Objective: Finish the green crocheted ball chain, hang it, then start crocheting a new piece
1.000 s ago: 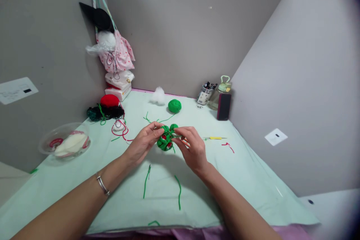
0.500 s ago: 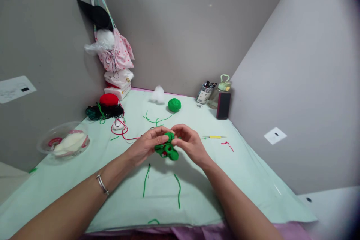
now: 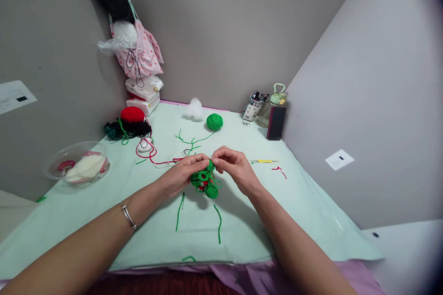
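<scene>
A small green crocheted piece [image 3: 212, 191] with rounded lobes and a bit of red and white is held above the table in the middle of the view. My left hand [image 3: 183, 171] grips it from the left, thumb on top. At its upper right edge, the thumb and forefinger of my right hand [image 3: 234, 166] are pinched together; what lies between them is too small to make out. A thin green yarn loop hangs at the right side of the piece. Below, two cut green yarn strands [image 3: 218, 224] lie on the cloth.
A green yarn ball [image 3: 214, 122] and white stuffing [image 3: 194, 109] lie behind my hands. Red yarn [image 3: 133, 114] and dark yarn sit at left, near a plastic bowl [image 3: 51, 171]. At right are a yellow-handled tool [image 3: 265, 161], a phone [image 3: 276, 123], a bottle [image 3: 265, 113] and a pen cup [image 3: 252, 109].
The crocheted piece has turned slightly in my left hand, showing more red and a green yarn loop. My right fingers have shifted a little along its top edge. The view has tilted down slightly.
</scene>
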Motion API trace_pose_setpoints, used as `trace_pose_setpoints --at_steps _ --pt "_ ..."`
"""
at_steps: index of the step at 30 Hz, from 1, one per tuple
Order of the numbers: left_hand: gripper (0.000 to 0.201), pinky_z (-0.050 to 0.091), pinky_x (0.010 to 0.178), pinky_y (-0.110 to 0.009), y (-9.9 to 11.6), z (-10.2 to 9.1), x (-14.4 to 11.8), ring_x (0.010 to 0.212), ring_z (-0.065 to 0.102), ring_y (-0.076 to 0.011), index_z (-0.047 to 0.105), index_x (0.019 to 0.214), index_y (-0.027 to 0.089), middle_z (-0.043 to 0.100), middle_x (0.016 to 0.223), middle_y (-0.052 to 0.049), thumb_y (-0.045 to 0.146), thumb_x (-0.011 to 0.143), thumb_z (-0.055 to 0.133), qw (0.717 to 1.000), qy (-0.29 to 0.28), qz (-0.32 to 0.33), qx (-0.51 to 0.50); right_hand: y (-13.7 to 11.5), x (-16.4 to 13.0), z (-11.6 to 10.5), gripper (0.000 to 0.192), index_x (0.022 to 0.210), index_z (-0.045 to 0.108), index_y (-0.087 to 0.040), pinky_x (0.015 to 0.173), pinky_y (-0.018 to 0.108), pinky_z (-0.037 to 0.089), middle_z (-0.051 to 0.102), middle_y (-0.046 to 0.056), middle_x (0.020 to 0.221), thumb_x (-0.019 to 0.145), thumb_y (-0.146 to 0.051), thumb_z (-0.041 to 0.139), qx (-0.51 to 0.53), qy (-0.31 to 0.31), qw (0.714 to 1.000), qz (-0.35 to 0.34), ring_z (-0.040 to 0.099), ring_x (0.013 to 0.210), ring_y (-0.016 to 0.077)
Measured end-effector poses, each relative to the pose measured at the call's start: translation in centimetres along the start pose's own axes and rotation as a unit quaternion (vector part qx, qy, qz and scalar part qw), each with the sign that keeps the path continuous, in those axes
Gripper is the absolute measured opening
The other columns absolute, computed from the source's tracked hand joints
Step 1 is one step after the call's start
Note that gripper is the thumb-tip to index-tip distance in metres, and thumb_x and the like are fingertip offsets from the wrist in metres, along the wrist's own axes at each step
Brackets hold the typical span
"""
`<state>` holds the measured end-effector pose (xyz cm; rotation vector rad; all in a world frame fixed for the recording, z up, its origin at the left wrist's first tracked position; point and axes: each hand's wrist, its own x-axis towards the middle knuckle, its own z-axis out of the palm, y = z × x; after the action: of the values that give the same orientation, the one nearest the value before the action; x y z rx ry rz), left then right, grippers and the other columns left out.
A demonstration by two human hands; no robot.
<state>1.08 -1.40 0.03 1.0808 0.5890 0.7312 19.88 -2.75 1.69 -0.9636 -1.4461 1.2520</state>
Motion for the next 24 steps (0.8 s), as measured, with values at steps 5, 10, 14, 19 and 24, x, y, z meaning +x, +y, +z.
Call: trace_pose_setpoints --at_steps 5,10,14,19,24 --pt "0.031 0.047 0.064 -0.025 -0.9 0.4 0.0 0.070 0.064 -0.0148 0.064 0.096 0.019 0.059 0.079 0.001 0.046 0.085 0.076 0.999 -0.029 -0.036 0.007 0.7 0.9 -0.9 0.014 0.067 0.067 -0.018 0.055 0.023 0.037 0.055 -0.005 0.059 0.068 -0.026 0.079 0.076 0.119 0.990 0.029 0.045 0.056 0.0090" --pt "0.032 0.048 0.067 -0.028 -1.6 0.8 0.0 0.066 0.062 -0.0135 0.064 0.094 0.017 0.057 0.078 0.001 0.045 0.085 0.077 0.997 -0.048 -0.064 0.013 0.4 1.5 -2.6 0.026 0.081 0.061 -0.021 0.056 0.020 0.043 0.068 -0.002 0.079 0.072 -0.038 0.078 0.134 0.160 0.977 0.049 0.061 0.068 0.0109" --pt "0.030 0.052 0.080 -0.033 -1.6 0.4 0.2 0.066 0.057 -0.0117 0.067 0.096 0.017 0.055 0.082 0.001 0.046 0.089 0.072 0.998 -0.044 -0.043 0.013 -0.4 0.8 -1.7 0.030 0.084 0.056 -0.022 0.044 0.019 0.033 0.065 -0.004 0.066 0.077 -0.040 0.078 0.192 0.033 0.975 0.108 0.053 0.047 0.0082" --pt "0.031 0.053 0.083 -0.035 -1.5 0.2 0.2 0.067 0.057 -0.0122 0.069 0.097 0.017 0.054 0.082 0.000 0.047 0.090 0.070 0.998 -0.052 -0.041 0.023 -1.0 0.0 -0.7 0.027 0.077 0.056 -0.018 0.045 0.020 0.017 0.039 -0.013 0.045 0.085 -0.037 0.072 0.166 -0.034 0.981 0.095 0.019 0.040 0.0024" --pt "0.029 0.054 0.083 -0.035 -1.6 0.2 0.3 0.065 0.056 -0.0110 0.068 0.095 0.018 0.054 0.082 0.001 0.047 0.090 0.070 0.997 -0.053 -0.044 0.024 -1.2 0.1 -1.3 0.029 0.078 0.058 -0.017 0.048 0.023 0.015 0.033 -0.013 0.045 0.082 -0.041 0.074 0.104 -0.022 0.990 0.090 0.019 0.045 0.0048"
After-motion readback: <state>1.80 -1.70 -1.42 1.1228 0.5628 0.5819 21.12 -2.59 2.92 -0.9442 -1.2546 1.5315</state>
